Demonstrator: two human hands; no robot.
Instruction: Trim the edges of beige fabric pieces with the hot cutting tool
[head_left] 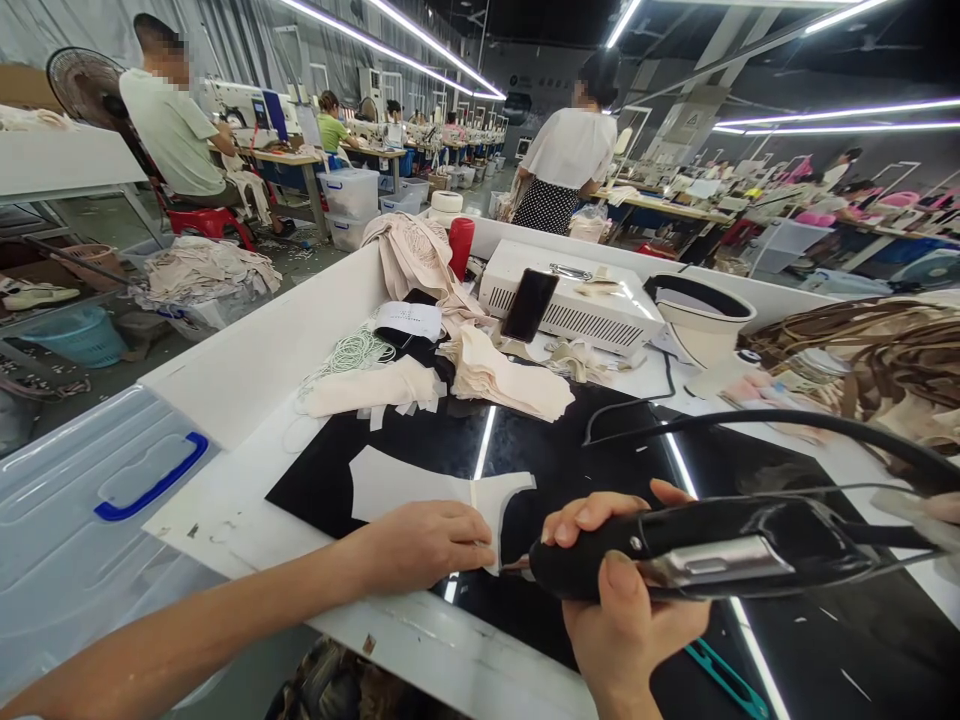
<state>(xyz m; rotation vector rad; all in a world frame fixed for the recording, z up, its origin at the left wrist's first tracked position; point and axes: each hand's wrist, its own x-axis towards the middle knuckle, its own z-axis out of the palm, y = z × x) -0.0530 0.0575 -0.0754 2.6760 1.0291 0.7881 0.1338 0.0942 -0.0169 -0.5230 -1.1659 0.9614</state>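
Note:
A white, curved flat piece lies on the black glossy board in front of me. My left hand rests on the narrow right end of this piece, its fingers bent together at the edge. Wrapped round a black corded hand tool with a silver switch plate is my right hand. The tool's thin tip points left and meets or nearly meets the piece's edge, close to my left fingertips. Whether it touches is hard to tell. Part of the piece is hidden under my left hand.
Beyond the board lie stacked cream fabric pieces, a phone and a white vented box. The tool's cable arches at right. A teal tool lies near the front. Co-workers sit or stand behind.

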